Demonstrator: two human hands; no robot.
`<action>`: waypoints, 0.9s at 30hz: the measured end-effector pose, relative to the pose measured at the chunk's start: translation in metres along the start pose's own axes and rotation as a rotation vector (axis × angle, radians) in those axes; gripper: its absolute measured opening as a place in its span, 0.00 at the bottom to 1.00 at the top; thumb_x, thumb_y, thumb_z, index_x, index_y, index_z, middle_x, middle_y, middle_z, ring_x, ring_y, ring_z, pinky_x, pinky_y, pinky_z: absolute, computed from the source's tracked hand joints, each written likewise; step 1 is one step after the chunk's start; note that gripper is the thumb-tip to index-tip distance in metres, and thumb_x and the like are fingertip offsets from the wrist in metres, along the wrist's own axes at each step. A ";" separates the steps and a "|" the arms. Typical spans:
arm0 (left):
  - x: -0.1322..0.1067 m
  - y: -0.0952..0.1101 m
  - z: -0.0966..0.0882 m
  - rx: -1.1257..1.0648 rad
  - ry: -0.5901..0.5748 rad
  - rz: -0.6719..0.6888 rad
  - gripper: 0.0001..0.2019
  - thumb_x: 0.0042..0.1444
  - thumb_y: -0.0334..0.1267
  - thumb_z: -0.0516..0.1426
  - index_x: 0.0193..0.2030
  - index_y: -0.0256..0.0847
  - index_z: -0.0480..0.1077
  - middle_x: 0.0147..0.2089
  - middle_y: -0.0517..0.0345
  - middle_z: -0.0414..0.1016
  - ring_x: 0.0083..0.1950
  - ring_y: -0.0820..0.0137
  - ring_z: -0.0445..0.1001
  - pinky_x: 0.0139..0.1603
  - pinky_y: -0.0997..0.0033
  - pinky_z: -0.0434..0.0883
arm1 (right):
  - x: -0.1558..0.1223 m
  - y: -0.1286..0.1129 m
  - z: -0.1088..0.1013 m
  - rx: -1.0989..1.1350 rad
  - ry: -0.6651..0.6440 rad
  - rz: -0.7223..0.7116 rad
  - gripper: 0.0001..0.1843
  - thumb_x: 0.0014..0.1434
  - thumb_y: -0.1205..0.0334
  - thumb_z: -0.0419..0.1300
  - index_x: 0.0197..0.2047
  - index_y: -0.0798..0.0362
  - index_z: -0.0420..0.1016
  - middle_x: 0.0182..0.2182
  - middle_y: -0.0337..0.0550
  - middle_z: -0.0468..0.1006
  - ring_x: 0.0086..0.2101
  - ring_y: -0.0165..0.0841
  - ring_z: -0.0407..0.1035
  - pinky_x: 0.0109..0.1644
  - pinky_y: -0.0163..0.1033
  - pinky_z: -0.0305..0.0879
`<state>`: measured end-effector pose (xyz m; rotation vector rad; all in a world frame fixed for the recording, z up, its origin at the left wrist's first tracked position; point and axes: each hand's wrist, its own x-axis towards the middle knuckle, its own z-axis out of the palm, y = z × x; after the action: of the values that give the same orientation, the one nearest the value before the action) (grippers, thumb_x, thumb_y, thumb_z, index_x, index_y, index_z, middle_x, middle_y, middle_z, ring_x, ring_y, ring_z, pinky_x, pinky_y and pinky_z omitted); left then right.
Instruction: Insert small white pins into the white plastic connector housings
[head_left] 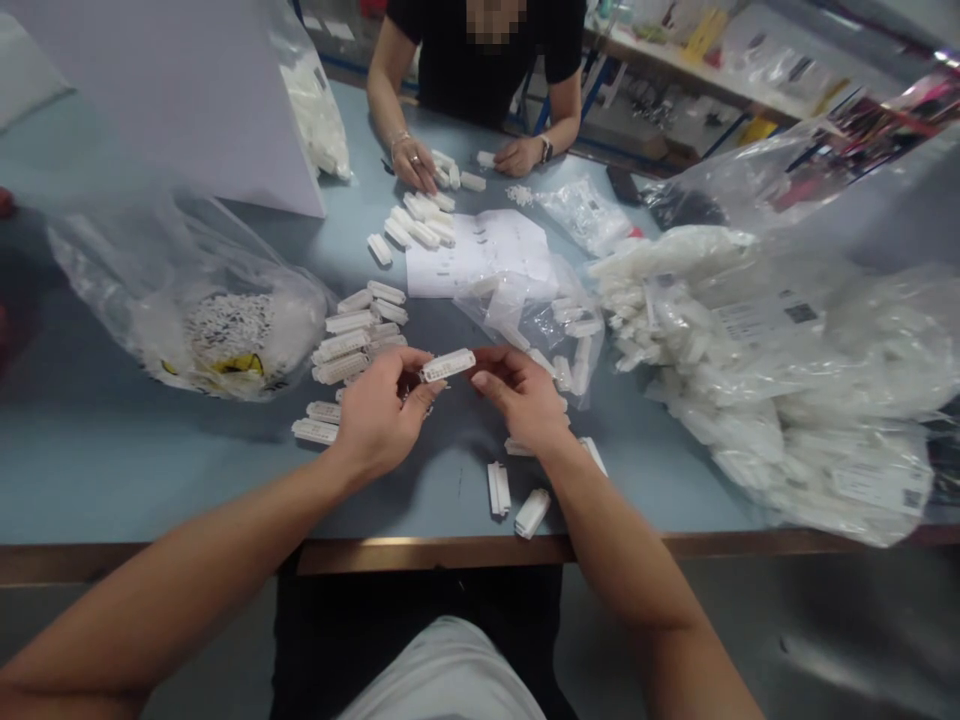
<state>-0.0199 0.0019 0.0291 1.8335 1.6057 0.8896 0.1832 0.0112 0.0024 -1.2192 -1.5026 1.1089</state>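
A long white plastic connector [448, 365] is held level between my two hands above the blue-grey table [150, 470]. My left hand [382, 408] pinches its left end, fingers curled. My right hand [519, 392] grips the right end, fingers closed round it. Just left of my hands lies a pile of several similar white connectors [352, 345]. More loose connectors [517, 500] lie by my right wrist near the table's front edge.
A person in a black top sits across the table, their hands [412, 163] at another row of white connectors [420, 225]. A printed paper sheet [480, 255] lies mid-table. Clear plastic bags sit at left [195, 300], centre [540, 310] and right [787, 370].
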 end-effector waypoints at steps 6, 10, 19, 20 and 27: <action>0.005 -0.002 0.000 0.024 0.075 -0.035 0.14 0.59 0.48 0.59 0.48 0.42 0.72 0.39 0.56 0.79 0.37 0.65 0.77 0.40 0.66 0.72 | 0.009 0.004 0.015 -0.783 -0.169 -0.199 0.04 0.66 0.66 0.61 0.41 0.53 0.79 0.41 0.49 0.80 0.44 0.42 0.74 0.48 0.45 0.69; 0.006 -0.002 0.002 0.014 0.070 -0.036 0.14 0.58 0.47 0.60 0.47 0.43 0.73 0.38 0.56 0.80 0.37 0.65 0.77 0.39 0.67 0.71 | 0.008 0.001 0.023 -1.034 -0.262 -0.226 0.05 0.68 0.66 0.58 0.42 0.54 0.76 0.41 0.52 0.79 0.45 0.44 0.72 0.48 0.46 0.68; 0.005 -0.003 0.002 0.034 0.052 -0.063 0.15 0.57 0.49 0.60 0.46 0.42 0.73 0.37 0.56 0.80 0.36 0.64 0.77 0.38 0.66 0.71 | 0.001 0.000 -0.003 -0.831 -0.123 -0.225 0.09 0.62 0.71 0.54 0.43 0.54 0.72 0.38 0.49 0.79 0.38 0.40 0.72 0.43 0.44 0.70; 0.005 -0.002 0.001 0.037 0.048 -0.064 0.15 0.57 0.49 0.60 0.46 0.42 0.73 0.36 0.56 0.80 0.35 0.64 0.77 0.37 0.66 0.71 | 0.000 -0.001 -0.007 -0.746 -0.086 -0.223 0.10 0.62 0.71 0.54 0.45 0.53 0.73 0.39 0.48 0.79 0.39 0.40 0.73 0.44 0.44 0.70; 0.004 -0.001 0.002 0.032 -0.002 -0.060 0.15 0.58 0.48 0.60 0.47 0.43 0.73 0.36 0.56 0.80 0.35 0.64 0.77 0.37 0.66 0.71 | -0.006 -0.013 -0.018 -0.431 0.112 -0.212 0.09 0.65 0.66 0.56 0.42 0.50 0.78 0.37 0.42 0.81 0.39 0.35 0.75 0.46 0.42 0.72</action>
<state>-0.0191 0.0057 0.0273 1.7970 1.6741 0.8403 0.1988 0.0060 0.0181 -1.3427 -1.7921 0.5827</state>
